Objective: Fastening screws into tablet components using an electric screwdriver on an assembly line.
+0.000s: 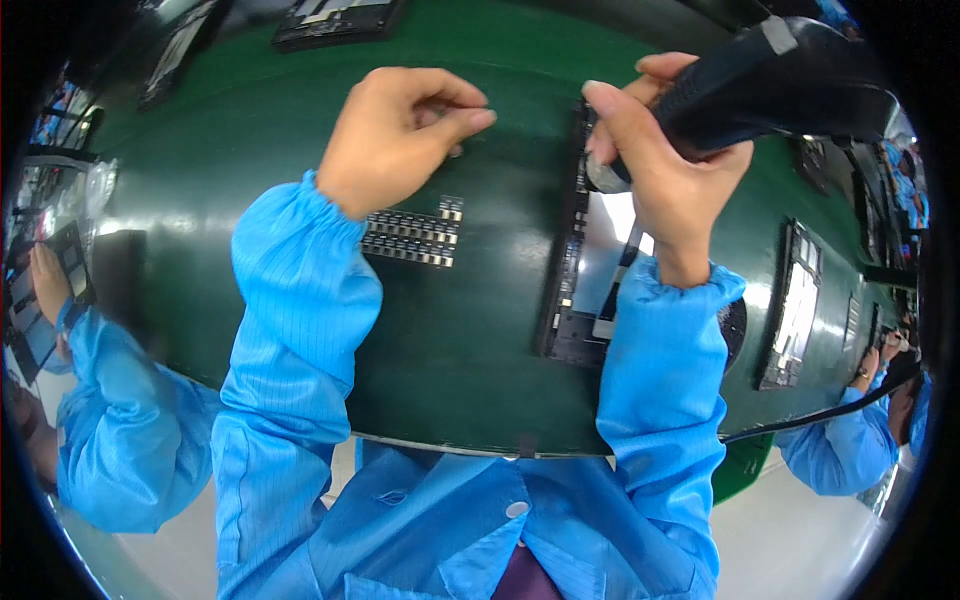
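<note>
My right hand (670, 160) is closed round a black handheld scanner (770, 85), whose thick body extends up and right. Beneath that hand and forearm lies a flat black device frame (565, 290) with silver and white panels, partly covered by the sleeve. A small round silvery piece (607, 178) shows below my right fingers; its kind is unclear. To the left, my left hand (395, 135) hovers over the table with curled fingers, thumb and index finger close together. Whatever it may hold is hidden. Just below it sits a block of small metallic parts in rows (410, 238).
The green table (480, 360) carries another flat device (793, 305) at right and more at the far edge (335, 22). A dark round object (734, 330) sits beside my right sleeve. A black cable (830, 410) crosses at lower right. Co-workers in blue sleeves (130, 430) work on both sides.
</note>
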### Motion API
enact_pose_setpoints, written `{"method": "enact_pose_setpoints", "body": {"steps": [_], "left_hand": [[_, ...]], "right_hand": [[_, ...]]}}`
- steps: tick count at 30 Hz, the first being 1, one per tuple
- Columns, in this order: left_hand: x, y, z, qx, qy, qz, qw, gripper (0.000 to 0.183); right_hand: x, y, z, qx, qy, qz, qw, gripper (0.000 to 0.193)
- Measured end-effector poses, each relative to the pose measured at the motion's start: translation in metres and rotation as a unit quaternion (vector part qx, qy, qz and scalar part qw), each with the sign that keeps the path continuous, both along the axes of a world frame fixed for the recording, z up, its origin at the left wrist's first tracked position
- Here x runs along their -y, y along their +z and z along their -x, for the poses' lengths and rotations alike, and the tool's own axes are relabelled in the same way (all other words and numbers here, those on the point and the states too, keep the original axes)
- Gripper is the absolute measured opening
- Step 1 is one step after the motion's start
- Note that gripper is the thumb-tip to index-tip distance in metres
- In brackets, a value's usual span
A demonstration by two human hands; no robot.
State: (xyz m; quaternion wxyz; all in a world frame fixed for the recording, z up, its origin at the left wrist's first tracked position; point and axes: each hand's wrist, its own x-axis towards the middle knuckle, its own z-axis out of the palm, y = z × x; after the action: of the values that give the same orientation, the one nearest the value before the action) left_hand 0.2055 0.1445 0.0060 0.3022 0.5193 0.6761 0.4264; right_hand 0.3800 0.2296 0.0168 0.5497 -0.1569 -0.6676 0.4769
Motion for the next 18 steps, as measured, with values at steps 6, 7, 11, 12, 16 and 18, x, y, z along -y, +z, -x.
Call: {"method": "enact_pose_setpoints", "body": {"steps": [6,7,11,12,16,18], "left_hand": [[0.047,-0.009,0.024,-0.173,-0.015,0.035,0.984,0.018],[0.051,-0.009,0.019,-0.174,-0.029,0.046,0.983,0.022],[0.051,-0.017,-0.002,-0.202,-0.047,0.062,0.976,0.036],[0.049,-0.018,-0.005,-0.244,-0.049,0.068,0.966,0.038],[0.044,-0.021,-0.006,-0.224,-0.074,0.077,0.969,0.038],[0.043,-0.013,-0.009,-0.217,-0.064,0.101,0.969,0.037]], "right_hand": [[-0.002,0.001,-0.004,-0.001,-0.005,0.012,1.0,0.024],[-0.002,0.002,-0.004,-0.004,0.0,0.016,1.0,0.023],[-0.003,-0.002,-0.004,-0.014,0.013,0.026,0.999,0.022],[-0.003,-0.002,-0.004,-0.012,0.01,0.024,1.0,0.022],[-0.002,-0.002,-0.004,-0.026,-0.008,0.04,0.999,0.022],[-0.001,-0.002,-0.005,-0.032,-0.02,0.041,0.998,0.022]]}}
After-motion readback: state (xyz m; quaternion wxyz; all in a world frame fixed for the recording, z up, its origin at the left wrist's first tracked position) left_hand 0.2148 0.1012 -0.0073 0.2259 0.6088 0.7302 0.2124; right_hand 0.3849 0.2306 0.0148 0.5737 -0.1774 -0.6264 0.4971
